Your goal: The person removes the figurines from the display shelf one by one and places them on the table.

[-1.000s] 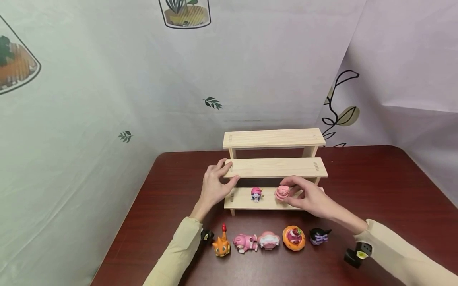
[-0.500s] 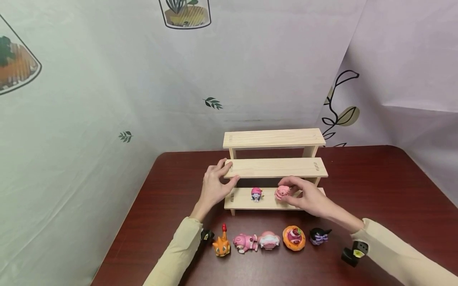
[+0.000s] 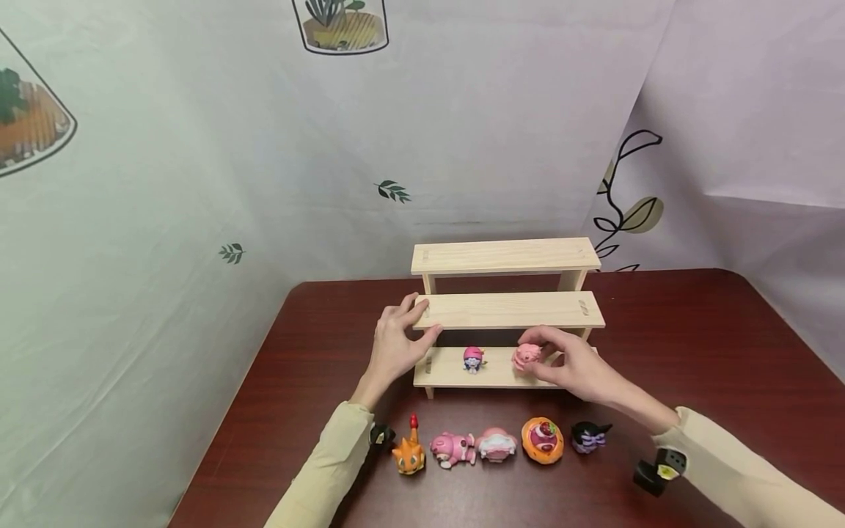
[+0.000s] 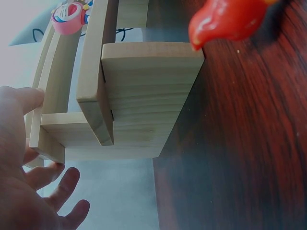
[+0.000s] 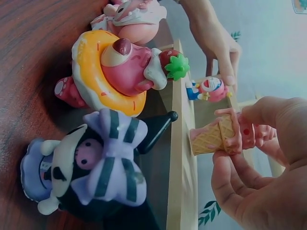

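My right hand (image 3: 574, 367) pinches a pink ice cream cone figurine (image 5: 213, 136) between thumb and fingers, low over the bottom step of the three-step wooden display shelf (image 3: 508, 312). In the right wrist view its waffle cone base stands at the bottom board, and the fingers hide part of its top. A small figurine with a pink hat (image 3: 472, 359) stands on the same step, left of the cone. My left hand (image 3: 396, 341) grips the left end of the middle step; the left wrist view shows the thumb on one side of the board and fingers on the other.
Along the table's front lie an orange figurine with a red-tipped tail (image 3: 409, 456), a pink figurine (image 3: 452, 448), a pink-and-white figurine (image 3: 496, 444), a doughnut-ring figurine (image 3: 543, 440) and a black-and-purple figurine (image 3: 587, 436). A printed cloth (image 3: 317, 169) hangs behind the table (image 3: 297, 352).
My right hand and the ice cream cone figurine have shifted slightly to the right along the bottom step. My left hand keeps its place on the shelf.
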The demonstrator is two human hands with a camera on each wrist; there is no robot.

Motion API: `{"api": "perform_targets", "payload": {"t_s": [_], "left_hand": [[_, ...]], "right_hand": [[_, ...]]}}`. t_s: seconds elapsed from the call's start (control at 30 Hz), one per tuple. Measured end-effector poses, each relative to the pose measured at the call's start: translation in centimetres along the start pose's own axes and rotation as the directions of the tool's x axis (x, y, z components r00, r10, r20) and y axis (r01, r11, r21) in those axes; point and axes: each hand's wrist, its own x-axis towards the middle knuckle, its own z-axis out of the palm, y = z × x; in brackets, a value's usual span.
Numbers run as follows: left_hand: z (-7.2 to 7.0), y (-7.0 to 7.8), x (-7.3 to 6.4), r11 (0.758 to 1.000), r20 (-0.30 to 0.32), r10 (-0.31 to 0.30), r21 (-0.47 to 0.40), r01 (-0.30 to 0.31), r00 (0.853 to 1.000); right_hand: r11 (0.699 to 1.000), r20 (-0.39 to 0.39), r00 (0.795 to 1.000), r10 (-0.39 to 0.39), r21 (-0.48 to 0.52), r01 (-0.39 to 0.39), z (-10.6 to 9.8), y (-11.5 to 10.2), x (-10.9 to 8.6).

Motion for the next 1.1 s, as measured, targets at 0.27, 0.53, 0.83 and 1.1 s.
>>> {"api": "perform_targets", "payload": {"t_s": [0.27, 0.53, 0.83, 1.1], "left_hand": [[0.0, 0.0, 0.1, 1.000, -0.001, 0.001, -0.001, -0.001, 1.000], [0.0, 0.0, 0.0, 1.000, -0.004, 0.001, -0.002, -0.001, 1.000], [0.0, 0.0, -0.1, 1.000, -0.008, 0.003, 0.006, -0.003, 1.000], [0.1, 0.0, 0.0, 1.000, -0.008, 0.002, -0.002, -0.002, 1.000]], "right_hand": [[1.000, -0.027, 0.999, -0.021, 0.010, 0.021, -0.7, -0.1, -1.0], [1.000, -0.037, 0.999, 0.004, 0.008, -0.003, -1.4, 0.1, -2.1], [0.999, -0.050, 0.998, 0.035, 0.024, -0.034, -2.2, -0.1, -3.5], [0.999, -0.064, 0.998, 0.003, 0.052, 0.000, -3.0, 0.1, -5.2]]}}
